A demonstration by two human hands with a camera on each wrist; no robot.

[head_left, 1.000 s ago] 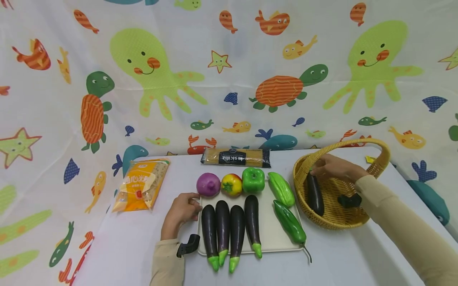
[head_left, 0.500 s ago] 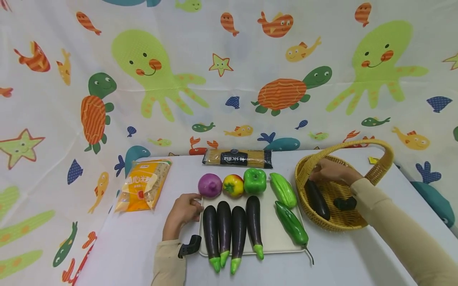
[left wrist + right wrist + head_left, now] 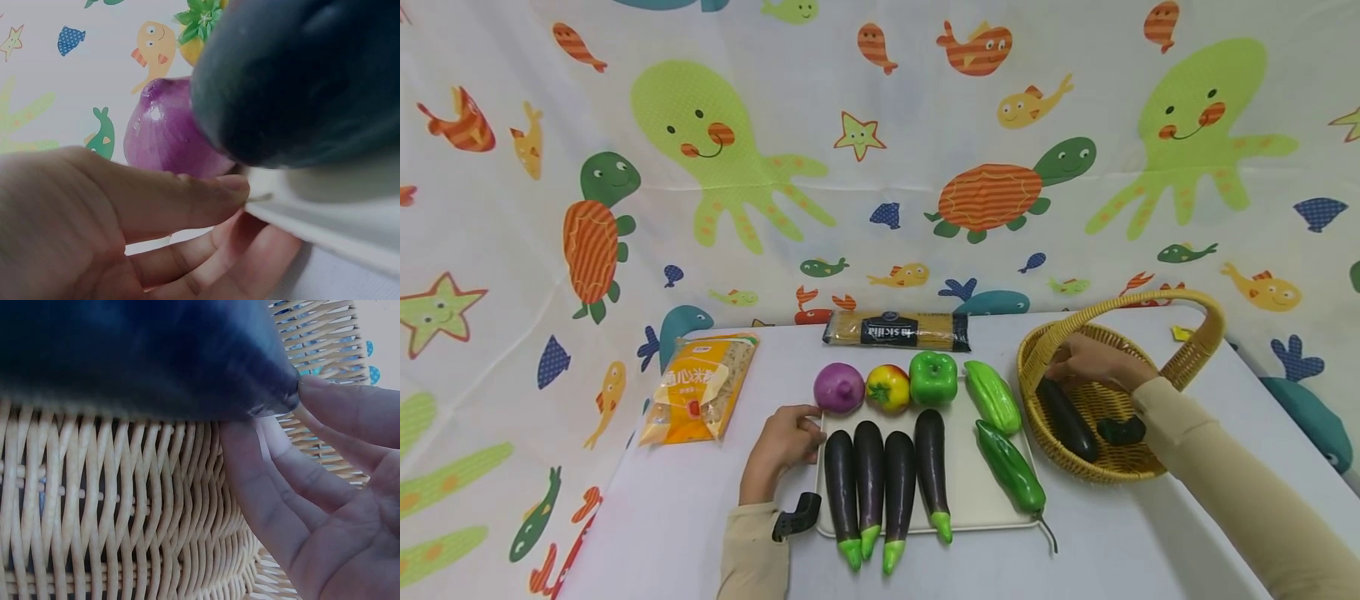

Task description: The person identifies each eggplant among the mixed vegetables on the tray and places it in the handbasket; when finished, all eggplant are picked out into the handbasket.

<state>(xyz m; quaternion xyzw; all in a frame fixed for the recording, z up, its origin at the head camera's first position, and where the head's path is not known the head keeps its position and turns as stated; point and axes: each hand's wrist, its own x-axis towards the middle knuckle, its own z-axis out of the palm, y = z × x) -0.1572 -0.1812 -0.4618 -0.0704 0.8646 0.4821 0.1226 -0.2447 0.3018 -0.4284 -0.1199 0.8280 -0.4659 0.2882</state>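
Note:
My left hand (image 3: pixel 784 442) pinches the left rim of the cream tray (image 3: pixel 973 500), with the thumb on top and fingers beneath in the left wrist view. By its fingertips sits a purple onion (image 3: pixel 839 388). Several dark eggplants (image 3: pixel 900 483) with green stem ends lie side by side on the tray, ends over its near edge. Inside the wicker basket (image 3: pixel 1037 433) at the right, my right hand (image 3: pixel 1093 360) holds the far end of another eggplant (image 3: pixel 1067 422). The right wrist view shows thumb and fingers pinching that eggplant's tip (image 3: pixel 284 394); its other end slants toward the basket's near wall.
Behind the eggplants stand a yellow-red fruit or pepper (image 3: pixel 888 389) and a green bell pepper (image 3: pixel 933 378). Two long green vegetables, one a chili (image 3: pixel 1011 468), lie along the tray's right side. Pasta (image 3: pixel 897 330) and an orange bag (image 3: pixel 700 390) lie farther back. The basket's handle arches overhead.
The eggplant in the basket has turned: its near end has swung right and its held end slightly left with my right hand. My left hand stays at the tray rim.

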